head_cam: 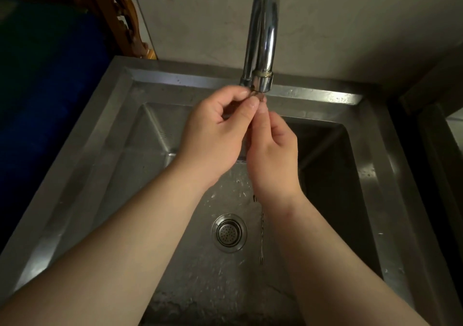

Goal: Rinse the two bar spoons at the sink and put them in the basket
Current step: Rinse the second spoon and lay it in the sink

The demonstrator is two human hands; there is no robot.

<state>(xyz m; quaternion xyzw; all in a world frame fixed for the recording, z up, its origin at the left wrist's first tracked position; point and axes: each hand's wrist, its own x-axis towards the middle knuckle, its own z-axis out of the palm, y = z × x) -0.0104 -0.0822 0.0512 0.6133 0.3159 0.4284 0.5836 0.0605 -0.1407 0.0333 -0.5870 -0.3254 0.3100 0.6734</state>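
Observation:
My two hands meet just under the faucet spout (261, 82), over the steel sink (100, 130). My right hand (273, 155) is closed around the upper part of a thin bar spoon. Its twisted stem (262, 235) hangs down past my wrist and ends in a small fork tip near the drain. My left hand (215, 135) pinches the spoon's top end at the spout with fingertips and thumb. A second dark fork tip (255, 198) shows by my right wrist; whether it belongs to a second spoon is unclear. No basket is in view.
The chrome faucet (265, 37) arches down from the back wall. A round strainer drain (229, 233) sits in the wet sink floor. A dark blue surface (50, 100) lies to the left, and a dark counter edge (441, 125) to the right.

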